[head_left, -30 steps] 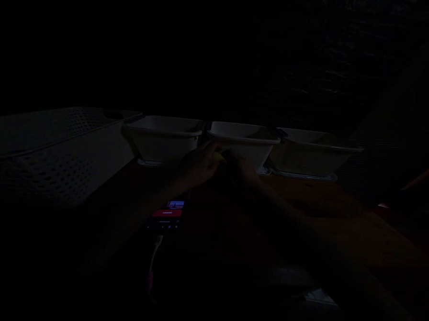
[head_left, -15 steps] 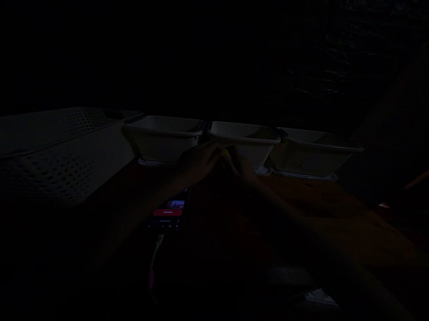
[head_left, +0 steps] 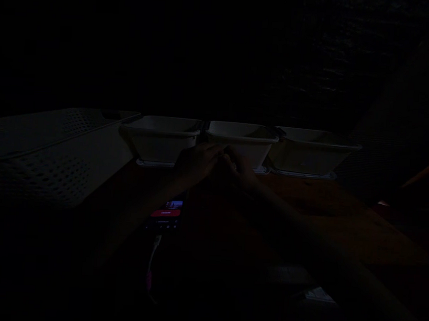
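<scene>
The view is very dark. My left hand (head_left: pixel 197 162) and my right hand (head_left: pixel 241 169) meet in front of the middle white tub (head_left: pixel 251 147), fingertips close together and fingers bent inward. Whatever lies between them is hidden by the fingers and the dark. Below my left wrist, a phone (head_left: pixel 165 214) with a lit screen lies on the wooden table (head_left: pixel 327 204). A pale cable (head_left: pixel 152 258) runs from the phone's near end.
A left tub (head_left: pixel 157 145) and a right tub (head_left: pixel 308 156) flank the middle one. At far left stands a white perforated basket (head_left: pixel 103 157). Near my right forearm lies a small pale item (head_left: pixel 318 294). Part of another person's arm (head_left: pixel 424 176) shows at the right edge.
A small yellow-green thing that showed between my fingertips is now covered by them. My hands stay together in nearly the same place; the view has shifted slightly.
</scene>
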Tool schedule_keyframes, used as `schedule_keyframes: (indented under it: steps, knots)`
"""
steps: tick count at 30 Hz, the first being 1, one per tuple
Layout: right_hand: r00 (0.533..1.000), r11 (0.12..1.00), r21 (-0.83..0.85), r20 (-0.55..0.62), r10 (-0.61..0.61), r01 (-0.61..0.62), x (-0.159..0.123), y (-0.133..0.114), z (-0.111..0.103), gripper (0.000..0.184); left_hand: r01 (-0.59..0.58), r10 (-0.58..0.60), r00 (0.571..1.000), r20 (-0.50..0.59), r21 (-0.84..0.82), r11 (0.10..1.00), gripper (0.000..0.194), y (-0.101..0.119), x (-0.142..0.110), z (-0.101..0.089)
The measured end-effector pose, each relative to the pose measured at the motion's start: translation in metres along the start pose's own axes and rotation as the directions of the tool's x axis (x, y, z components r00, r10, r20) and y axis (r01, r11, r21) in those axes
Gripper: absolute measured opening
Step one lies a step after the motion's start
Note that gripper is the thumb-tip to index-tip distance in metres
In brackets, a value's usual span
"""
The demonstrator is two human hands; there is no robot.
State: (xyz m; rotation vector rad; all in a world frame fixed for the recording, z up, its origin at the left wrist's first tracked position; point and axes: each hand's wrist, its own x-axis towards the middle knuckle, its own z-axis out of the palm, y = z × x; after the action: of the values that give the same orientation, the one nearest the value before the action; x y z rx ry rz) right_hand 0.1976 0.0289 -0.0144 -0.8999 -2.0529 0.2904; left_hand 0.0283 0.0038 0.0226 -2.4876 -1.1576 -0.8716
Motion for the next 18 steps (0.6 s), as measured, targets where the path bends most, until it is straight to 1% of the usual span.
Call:
schedule_keyframes:
  steps: [2,4,6,8,10,13,16,18]
  knots:
    - [1.000,0.998,0.064,0.014,0.005,-0.006,0.0002,0.0020,0.0026,0.046,-0.029,0.029,1.000,0.011,-0.006,1.000,0.026,-0.0003,0.0000,0.0004]
    - [1.000,0.987,0.162,0.017,0.001,-0.003,0.0005,0.0037,0.0061,0.047,-0.055,0.055,0.998,0.006,-0.013,0.998,0.025,-0.0010,0.0001,0.0009]
    - [1.000,0.968,0.251,0.001,-0.005,0.005,0.0007,0.0046,0.0091,0.047,-0.063,0.063,0.998,0.004,-0.017,0.998,0.025,-0.0016,0.0001,0.0011]
    - [1.000,0.958,0.288,-0.015,-0.005,0.009,0.0008,0.0051,0.0106,0.047,-0.065,0.066,0.998,0.009,-0.018,0.998,0.026,-0.0018,0.0001,0.0010]
    - [1.000,0.960,0.279,-0.006,0.018,-0.015,0.0008,0.0059,0.0101,0.048,-0.069,0.070,0.997,0.014,-0.014,0.997,0.025,-0.0017,0.0002,0.0009]
    - [0.997,0.976,0.205,0.050,0.065,-0.074,0.0012,0.0079,0.0065,0.051,-0.069,0.069,0.997,0.016,-0.005,0.998,0.023,-0.0006,0.0003,0.0010]
    - [0.996,0.991,0.114,0.071,0.059,-0.067,0.0024,0.0099,0.0027,0.054,-0.041,0.041,0.999,0.029,0.015,0.999,0.021,0.0008,0.0004,0.0015]
    - [0.996,0.995,0.082,0.072,0.053,-0.059,0.0033,0.0110,0.0019,0.055,-0.025,0.024,0.999,0.043,0.023,0.999,0.021,0.0011,0.0002,0.0020]
